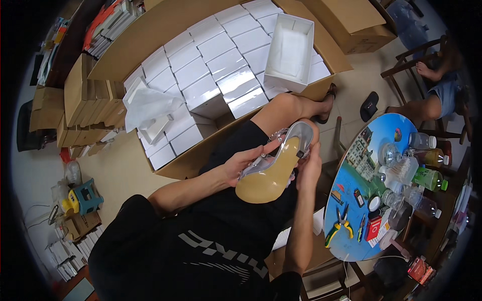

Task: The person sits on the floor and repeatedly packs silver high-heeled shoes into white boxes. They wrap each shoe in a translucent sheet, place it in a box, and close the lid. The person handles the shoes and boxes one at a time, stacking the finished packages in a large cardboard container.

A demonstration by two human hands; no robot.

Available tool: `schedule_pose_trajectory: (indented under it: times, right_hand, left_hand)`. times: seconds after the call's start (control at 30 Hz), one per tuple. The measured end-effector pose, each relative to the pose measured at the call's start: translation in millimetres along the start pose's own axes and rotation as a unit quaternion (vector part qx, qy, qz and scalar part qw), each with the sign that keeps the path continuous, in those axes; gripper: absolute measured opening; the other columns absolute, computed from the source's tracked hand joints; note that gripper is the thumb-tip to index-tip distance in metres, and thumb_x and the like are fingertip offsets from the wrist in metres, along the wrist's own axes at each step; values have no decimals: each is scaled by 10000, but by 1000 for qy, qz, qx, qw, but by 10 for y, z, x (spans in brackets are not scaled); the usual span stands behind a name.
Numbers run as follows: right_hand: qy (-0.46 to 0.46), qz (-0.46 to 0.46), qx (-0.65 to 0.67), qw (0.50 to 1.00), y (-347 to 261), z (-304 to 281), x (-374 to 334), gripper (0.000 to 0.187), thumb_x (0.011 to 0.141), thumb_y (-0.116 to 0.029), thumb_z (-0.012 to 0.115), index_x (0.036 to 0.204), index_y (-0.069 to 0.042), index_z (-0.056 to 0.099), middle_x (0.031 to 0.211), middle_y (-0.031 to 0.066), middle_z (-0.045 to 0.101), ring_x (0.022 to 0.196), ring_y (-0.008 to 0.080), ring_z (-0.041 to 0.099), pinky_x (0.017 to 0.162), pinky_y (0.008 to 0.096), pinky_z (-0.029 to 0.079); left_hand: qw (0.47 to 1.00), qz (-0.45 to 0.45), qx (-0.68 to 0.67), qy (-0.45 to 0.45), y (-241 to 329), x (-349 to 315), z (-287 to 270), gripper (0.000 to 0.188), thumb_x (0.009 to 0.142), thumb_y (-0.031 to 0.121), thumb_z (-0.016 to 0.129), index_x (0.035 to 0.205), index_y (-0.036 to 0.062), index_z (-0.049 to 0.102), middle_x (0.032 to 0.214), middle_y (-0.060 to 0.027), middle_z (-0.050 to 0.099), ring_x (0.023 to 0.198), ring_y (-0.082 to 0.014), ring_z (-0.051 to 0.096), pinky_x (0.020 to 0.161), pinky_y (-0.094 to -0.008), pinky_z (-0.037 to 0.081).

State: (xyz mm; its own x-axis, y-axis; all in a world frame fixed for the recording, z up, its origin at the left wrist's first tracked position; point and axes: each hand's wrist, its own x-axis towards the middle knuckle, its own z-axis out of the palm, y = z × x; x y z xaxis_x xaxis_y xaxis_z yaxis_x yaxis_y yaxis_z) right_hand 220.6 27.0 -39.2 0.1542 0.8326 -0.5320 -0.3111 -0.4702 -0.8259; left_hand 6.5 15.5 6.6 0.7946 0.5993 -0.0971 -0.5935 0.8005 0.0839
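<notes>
A clear high-heeled sandal point(263, 185) with a yellowish sole is held over my lap, its broad front end towards me. Transparent straps with small shiny beads show along its sides. My left hand point(243, 164) grips the left side, fingers reaching to the clear straps. Around the right side near the heel, my right hand point(308, 169) is closed, its fingertips partly hidden behind the sandal. An open white shoebox point(296, 75) with white lining rests on the packed boxes ahead. Crumpled white tissue point(150, 103) lies over a white box part at the left.
Ahead stands a large open carton point(188, 163) filled with white boxes point(218, 62), with one gap at its near side. A round table point(346, 200) at right carries pliers point(341, 227), bottles and a red packet. Brown cartons point(83, 100) stack at left. Another person's leg point(422, 108) shows far right.
</notes>
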Motion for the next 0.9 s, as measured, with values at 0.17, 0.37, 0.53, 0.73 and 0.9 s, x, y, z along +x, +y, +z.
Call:
schedule_pose_trajectory:
  times: [0.17, 0.37, 0.53, 0.73, 0.9]
  right_hand:
    - [-105, 106, 184, 971, -466, 149, -98, 300, 1024, -227, 471, 1178, 12, 566, 913, 69, 674, 719, 127, 651, 665, 277, 573]
    - [-221, -33, 234, 946, -1108, 213, -657, 242, 901, 27, 605, 1141, 61, 594, 943, 109, 699, 762, 152, 675, 689, 273, 556]
    - [-200, -87, 75, 973, -1125, 424, -1089, 292, 850, 88, 672, 1135, 55, 617, 912, 107, 706, 752, 128, 654, 690, 255, 539]
    - [-74, -73, -1, 995, -429, 118, -1053, 274, 894, -17, 700, 1149, 48, 625, 887, 80, 699, 794, 105, 631, 754, 233, 507]
    - [-20, -39, -86, 995, -119, -174, -1054, 190, 916, -25, 663, 1095, 35, 683, 894, 56, 698, 747, 86, 615, 683, 224, 509]
  left_hand:
    - [997, -18, 72, -20, 50, -3, 101, 783, 973, 386, 570, 1565, 91, 151, 1462, -220, 442, 1316, -308, 502, 1085, -397, 418]
    - [944, -96, 294, -110, 243, -156, -308, 910, 807, 511, 752, 1368, -142, 456, 1460, -257, 451, 1397, -329, 391, 1153, -431, 309]
    - [939, 104, 281, 167, 98, 3, -118, 705, 1002, 526, 450, 1368, -76, 479, 1381, -183, 546, 1273, -266, 527, 1128, -406, 346]
    - [945, -22, 221, 242, -252, -130, -53, 623, 1059, 483, 337, 1324, -45, 537, 1287, -132, 618, 1199, -185, 566, 1074, -333, 393]
    - [841, -69, 507, 174, -355, -127, -303, 423, 961, 342, 631, 1179, -19, 604, 1038, -71, 647, 982, -132, 572, 878, -290, 457]
